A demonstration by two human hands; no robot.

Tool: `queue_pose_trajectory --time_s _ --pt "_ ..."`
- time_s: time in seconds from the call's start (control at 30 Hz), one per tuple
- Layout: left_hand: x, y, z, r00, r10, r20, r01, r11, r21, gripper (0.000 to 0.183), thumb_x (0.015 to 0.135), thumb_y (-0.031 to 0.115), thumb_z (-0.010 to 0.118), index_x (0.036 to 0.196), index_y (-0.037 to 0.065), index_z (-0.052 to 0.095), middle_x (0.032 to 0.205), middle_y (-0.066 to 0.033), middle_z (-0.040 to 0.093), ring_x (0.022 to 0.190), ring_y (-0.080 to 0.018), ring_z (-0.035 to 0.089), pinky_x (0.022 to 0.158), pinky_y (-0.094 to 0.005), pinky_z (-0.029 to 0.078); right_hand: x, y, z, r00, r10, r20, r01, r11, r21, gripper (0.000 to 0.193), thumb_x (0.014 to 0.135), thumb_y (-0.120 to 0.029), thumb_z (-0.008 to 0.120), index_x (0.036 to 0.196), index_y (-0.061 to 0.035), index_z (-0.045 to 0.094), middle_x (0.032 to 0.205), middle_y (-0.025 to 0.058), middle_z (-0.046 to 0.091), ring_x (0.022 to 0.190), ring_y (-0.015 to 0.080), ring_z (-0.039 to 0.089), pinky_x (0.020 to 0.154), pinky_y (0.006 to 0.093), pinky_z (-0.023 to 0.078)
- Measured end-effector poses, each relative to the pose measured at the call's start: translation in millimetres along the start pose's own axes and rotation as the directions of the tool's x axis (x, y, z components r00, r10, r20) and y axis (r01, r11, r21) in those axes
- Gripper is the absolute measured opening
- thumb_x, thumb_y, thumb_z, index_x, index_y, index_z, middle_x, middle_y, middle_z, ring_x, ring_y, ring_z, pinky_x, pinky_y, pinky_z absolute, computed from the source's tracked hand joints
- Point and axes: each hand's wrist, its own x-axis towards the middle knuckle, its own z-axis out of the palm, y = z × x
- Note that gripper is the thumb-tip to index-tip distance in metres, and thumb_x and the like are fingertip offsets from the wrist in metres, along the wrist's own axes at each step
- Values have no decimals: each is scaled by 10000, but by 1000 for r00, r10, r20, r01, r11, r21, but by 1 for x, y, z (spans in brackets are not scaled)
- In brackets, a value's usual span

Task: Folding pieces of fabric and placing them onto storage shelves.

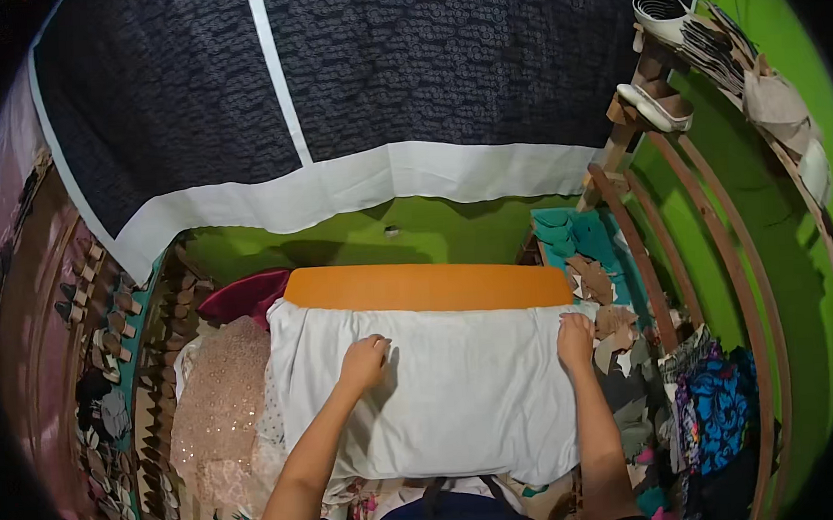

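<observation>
A white cloth (461,399) lies spread over a long orange board (427,286), whose far strip stays bare. The cloth hangs down toward me in soft wrinkles. My right hand (576,336) is at the cloth's far right corner, with its fingers closed on the edge there. Over the left half of the cloth is my left hand (365,360), its fingers curled together and throwing a small shadow on the fabric. Whatever those fingers hold, if anything, is hidden.
Left of the board lie a sparkly beige fabric (219,412) and a dark red cloth (244,297). Racks of shoes (114,332) stand farther left. At the right are scraps (618,329), wooden rails (706,207) and a blue floral cloth (721,409). A dark curtain (444,61) hangs ahead.
</observation>
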Motion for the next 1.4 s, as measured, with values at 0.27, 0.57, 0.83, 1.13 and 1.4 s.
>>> queue_pose_trajectory --time_s 0.27,0.57,0.83,1.13,1.4 --pt "111 47 71 978 185 97 -180 982 -57 276 713 106 538 980 48 580 968 -119 573 908 -285 550 769 -393 440 56 64 44 995 25 93 -11 990 -140 186 777 -162 517 899 -70 622 909 102 588 963 289 504 877 450 320" --pt "160 99 141 973 160 169 -165 986 20 267 793 156 490 1043 81 545 1053 -87 529 1024 -247 470 900 -368 335 63 79 54 975 -121 184 147 980 -132 185 815 -234 520 740 -88 606 732 85 594 735 266 557 775 407 390" --pt "164 89 139 966 2 257 -27 996 91 197 820 197 480 953 91 579 980 -69 582 929 -224 544 852 -367 356 60 97 54 993 -98 63 113 945 -306 169 781 -196 535 640 -102 538 645 42 554 701 212 552 681 383 388" --pt "126 37 98 994 101 32 -106 967 231 163 771 234 546 810 85 599 834 -74 608 746 -248 579 708 -375 415 71 39 63 979 -188 77 201 950 -238 135 806 -188 512 810 -69 575 833 100 539 867 262 510 850 442 357" --pt "72 -50 46 996 48 80 -75 923 377 160 742 193 534 852 92 592 895 -66 575 878 -233 532 823 -379 376 67 -98 83 926 -339 166 331 941 77 103 772 -136 544 808 -56 599 822 87 559 861 256 512 902 450 338"
